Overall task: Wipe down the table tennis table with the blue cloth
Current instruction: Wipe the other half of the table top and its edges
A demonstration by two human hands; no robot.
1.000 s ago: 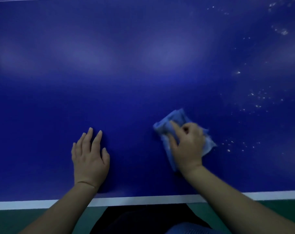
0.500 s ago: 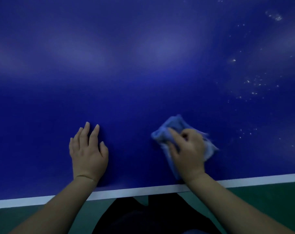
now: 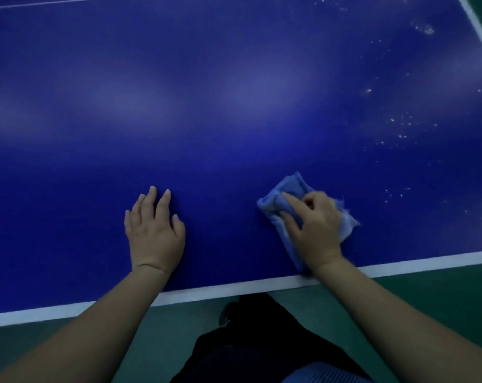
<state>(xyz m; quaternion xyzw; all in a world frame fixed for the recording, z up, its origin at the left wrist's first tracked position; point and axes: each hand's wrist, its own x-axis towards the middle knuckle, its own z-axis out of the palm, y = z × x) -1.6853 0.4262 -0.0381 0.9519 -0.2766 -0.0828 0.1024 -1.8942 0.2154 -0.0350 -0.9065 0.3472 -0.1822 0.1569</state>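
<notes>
We press our right hand [image 3: 315, 230] on the crumpled blue cloth [image 3: 285, 194], its grip curled over the cloth near the desk's [image 3: 234, 106] white front edge line [image 3: 206, 293]. Our left hand [image 3: 154, 233] lies flat, fingers straight. White specks [image 3: 394, 128] dot the right side.

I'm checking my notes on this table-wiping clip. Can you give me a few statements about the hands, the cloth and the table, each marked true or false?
1. The right hand holds the blue cloth against the table tennis table. True.
2. The left hand grips a second cloth. False: it lies flat on the bare table, fingers straight.
3. White specks dot the table to the right of the cloth. True.
4. The cloth lies at the far edge. False: it sits close to the near white edge line.
</notes>
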